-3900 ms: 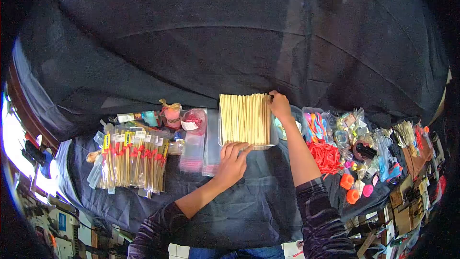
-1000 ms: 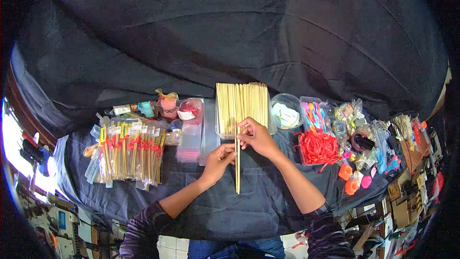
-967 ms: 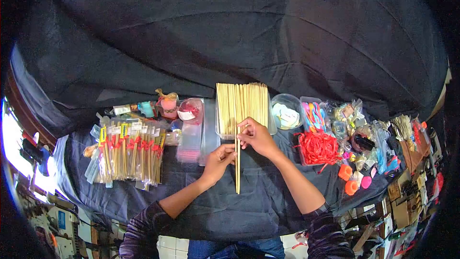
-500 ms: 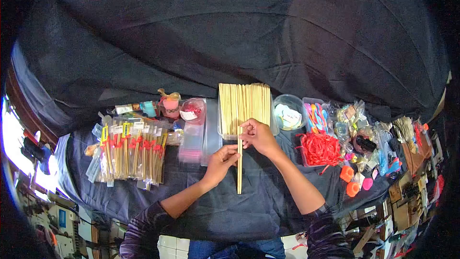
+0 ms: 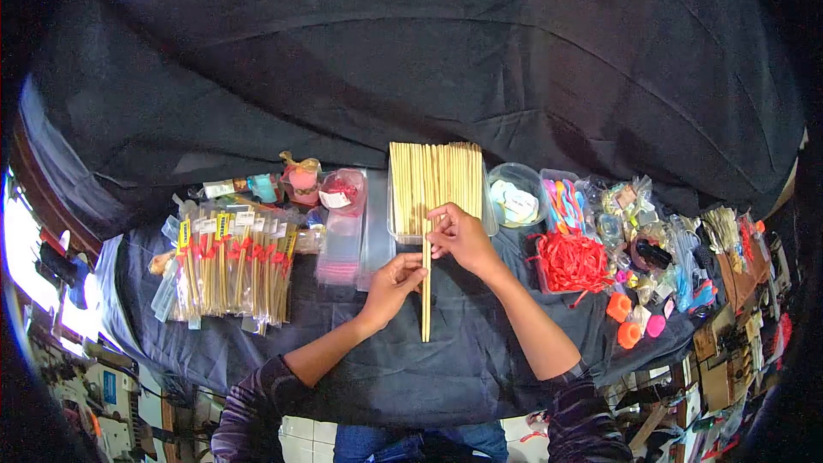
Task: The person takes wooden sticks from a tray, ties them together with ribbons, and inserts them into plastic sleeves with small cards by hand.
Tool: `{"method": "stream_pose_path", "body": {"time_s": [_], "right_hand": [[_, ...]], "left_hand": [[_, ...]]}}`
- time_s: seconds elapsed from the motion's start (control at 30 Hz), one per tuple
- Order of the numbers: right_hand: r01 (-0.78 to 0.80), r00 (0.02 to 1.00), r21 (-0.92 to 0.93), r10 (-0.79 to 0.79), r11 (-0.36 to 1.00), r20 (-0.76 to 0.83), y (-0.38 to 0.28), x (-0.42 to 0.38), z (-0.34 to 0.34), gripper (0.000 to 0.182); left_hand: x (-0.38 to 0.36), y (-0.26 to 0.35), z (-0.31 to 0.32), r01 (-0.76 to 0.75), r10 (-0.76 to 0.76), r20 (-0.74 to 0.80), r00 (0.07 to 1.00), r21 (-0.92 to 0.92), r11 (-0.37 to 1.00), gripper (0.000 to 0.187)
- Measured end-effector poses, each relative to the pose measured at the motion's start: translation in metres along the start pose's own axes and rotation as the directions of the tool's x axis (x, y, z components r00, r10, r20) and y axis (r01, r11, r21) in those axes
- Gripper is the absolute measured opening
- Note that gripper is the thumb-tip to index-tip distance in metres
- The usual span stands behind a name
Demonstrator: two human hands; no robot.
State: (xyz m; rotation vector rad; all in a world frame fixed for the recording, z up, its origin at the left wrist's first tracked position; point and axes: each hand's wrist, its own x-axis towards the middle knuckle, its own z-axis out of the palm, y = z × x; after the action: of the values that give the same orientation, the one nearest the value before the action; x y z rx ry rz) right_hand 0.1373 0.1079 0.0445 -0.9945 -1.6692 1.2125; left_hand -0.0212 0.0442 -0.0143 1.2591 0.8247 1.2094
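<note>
A pair of chopsticks (image 5: 426,300) is held upright in front of me, the two sticks side by side. My right hand (image 5: 461,240) pinches them near the upper end. Lower down, the fingers of my left hand (image 5: 394,290) close on the same sticks from the left side. Just behind my hands stands a clear plastic container (image 5: 486,197), filled with a row of loose chopsticks (image 5: 435,176). My right hand partly covers its front edge.
Packed chopsticks with red ribbons (image 5: 231,266) lie left, near clear plastic sleeves (image 5: 340,244). A round tub of labels (image 5: 516,197), red ribbons (image 5: 573,261) and colourful plastic spoons (image 5: 566,204) sit right. Orange pieces (image 5: 624,321) and mixed bagged items lie farther right on black cloth (image 5: 360,377).
Both hands keep their hold on the chopsticks. The whole view has shifted slightly, so everything appears a little higher; the hands have barely moved against the table.
</note>
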Motion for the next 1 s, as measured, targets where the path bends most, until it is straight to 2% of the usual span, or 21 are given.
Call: {"method": "stream_pose_path", "body": {"time_s": [0.13,0.2,0.27,0.33,0.47,0.5,0.67,0.73,0.8,0.87,0.93,1.0], "right_hand": [[-0.028,1.000,0.019,0.028,0.999,0.011,-0.009,-0.002,-0.007,0.027],[-0.043,0.999,-0.001,0.043,0.999,0.006,-0.020,-0.002,-0.019,0.029],[-0.022,0.996,0.020,0.024,1.000,-0.085,-0.031,-0.003,-0.040,0.029],[0.002,0.986,-0.034,-0.008,0.999,-0.164,-0.034,-0.003,-0.065,0.027],[0.092,0.946,0.050,-0.071,0.995,-0.316,-0.042,-0.010,-0.115,0.024],[0.080,0.918,-0.009,-0.077,0.997,-0.388,-0.047,-0.013,-0.121,0.022],[0.111,0.862,-0.017,-0.105,0.994,-0.496,-0.058,-0.031,-0.157,0.023],[0.062,0.861,-0.123,-0.116,0.990,-0.496,-0.063,-0.037,-0.163,0.020],[0.038,0.863,-0.196,-0.131,0.980,-0.488,-0.057,-0.045,-0.170,0.017],[-0.016,0.921,-0.536,-0.195,0.844,-0.336,-0.037,-0.058,-0.185,0.013],[-0.040,0.906,-0.516,-0.187,0.856,-0.381,-0.030,-0.076,-0.190,0.009],[-0.182,0.890,-0.520,-0.084,0.835,-0.447,-0.027,-0.096,-0.199,0.008]], "left_hand": [[-0.001,0.004,0.002,0.017,-0.015,-0.051,0.999,0.043,0.999,0.021],[-0.002,0.005,0.001,0.010,-0.009,-0.039,0.999,0.006,1.000,0.020],[-0.002,0.005,0.000,0.019,-0.018,-0.044,0.999,0.026,0.999,0.021],[-0.001,0.001,-0.002,0.008,-0.007,-0.028,1.000,0.017,1.000,0.021],[-0.001,0.005,0.000,0.013,-0.011,-0.038,0.999,0.046,0.999,0.021],[-0.002,0.006,0.000,0.018,-0.015,-0.041,0.999,0.068,0.997,0.021],[-0.003,0.007,-0.001,0.032,-0.030,-0.057,0.998,0.041,0.999,0.021],[-0.002,0.003,-0.001,0.029,-0.027,-0.066,0.997,0.022,0.999,0.020],[-0.002,0.002,-0.001,-0.052,0.062,-0.139,0.988,0.074,0.996,0.017],[-0.003,0.011,0.004,-0.044,0.060,-0.147,0.987,0.112,0.993,0.014],[-0.003,0.013,0.005,-0.042,0.058,-0.216,0.975,0.075,0.996,0.013],[-0.003,0.011,0.005,-0.065,0.080,-0.209,0.975,0.078,0.995,0.013]]}}
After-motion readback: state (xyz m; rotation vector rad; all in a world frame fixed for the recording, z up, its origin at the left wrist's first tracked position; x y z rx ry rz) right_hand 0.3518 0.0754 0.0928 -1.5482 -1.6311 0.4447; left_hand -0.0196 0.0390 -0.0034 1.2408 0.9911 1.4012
